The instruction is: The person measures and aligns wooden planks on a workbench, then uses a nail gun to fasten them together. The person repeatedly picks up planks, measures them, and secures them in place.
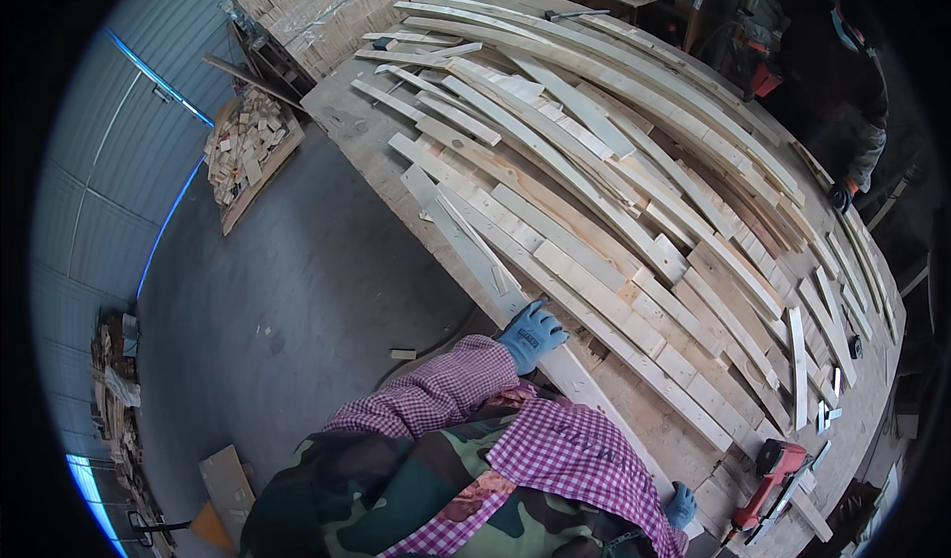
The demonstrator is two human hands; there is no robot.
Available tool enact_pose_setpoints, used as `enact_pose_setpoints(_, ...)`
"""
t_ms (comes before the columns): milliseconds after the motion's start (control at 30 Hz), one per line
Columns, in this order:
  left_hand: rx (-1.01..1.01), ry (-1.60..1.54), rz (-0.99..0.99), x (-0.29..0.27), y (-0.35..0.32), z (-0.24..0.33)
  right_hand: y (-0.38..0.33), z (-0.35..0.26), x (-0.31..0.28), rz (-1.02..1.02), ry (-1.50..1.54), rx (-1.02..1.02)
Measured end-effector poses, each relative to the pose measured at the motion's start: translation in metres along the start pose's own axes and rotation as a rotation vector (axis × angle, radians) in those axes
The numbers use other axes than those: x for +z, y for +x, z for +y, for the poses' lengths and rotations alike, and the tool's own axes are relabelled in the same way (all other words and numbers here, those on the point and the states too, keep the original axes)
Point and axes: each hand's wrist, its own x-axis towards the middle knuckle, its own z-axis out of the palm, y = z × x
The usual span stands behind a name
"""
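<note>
A long pale wooden board [584,385] lies along the near edge of a big worktable, directly in front of me. My left hand [533,336], in a blue-grey glove, is closed over this board, its fingers curled across the top. Farther right, my right hand [681,507] wears the same kind of glove and grips the board near its right end; my checked sleeve partly hides it. Just right of that hand, a red nail gun [772,479] with a long dark magazine lies on the table. Rows of wooden strips [594,251] stretch beyond the board.
Loose strips and short offcuts cover much of the worktable [347,112]. At the far right a person [832,82] in dark clothes stands by the table, a gloved hand at its edge. A pallet of wood scraps [248,147] stands on the floor to the left, near a corrugated wall.
</note>
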Motion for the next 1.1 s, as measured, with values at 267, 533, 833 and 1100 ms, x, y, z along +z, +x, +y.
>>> enact_pose_setpoints(267, -0.058, -0.085, 0.071, 0.041, -0.025, -0.027, 0.010, -0.027, -0.027, -0.070, -0.055, -0.074)
enact_pose_setpoints(533, -0.083, -0.138, 0.010, 0.044, -0.038, -0.061, -0.007, -0.073, -0.056, 0.191, -0.233, -0.585)
enact_pose_setpoints(833, -0.015, -0.267, 0.082, 0.063, -0.049, -0.096, -0.021, -0.118, -0.051, -0.013, -0.273, -0.380)
enact_pose_setpoints(1100, -0.615, -0.754, 0.625, 0.084, -0.089, -0.117, -0.044, -0.122, -0.047, -0.051, -0.380, -0.268)
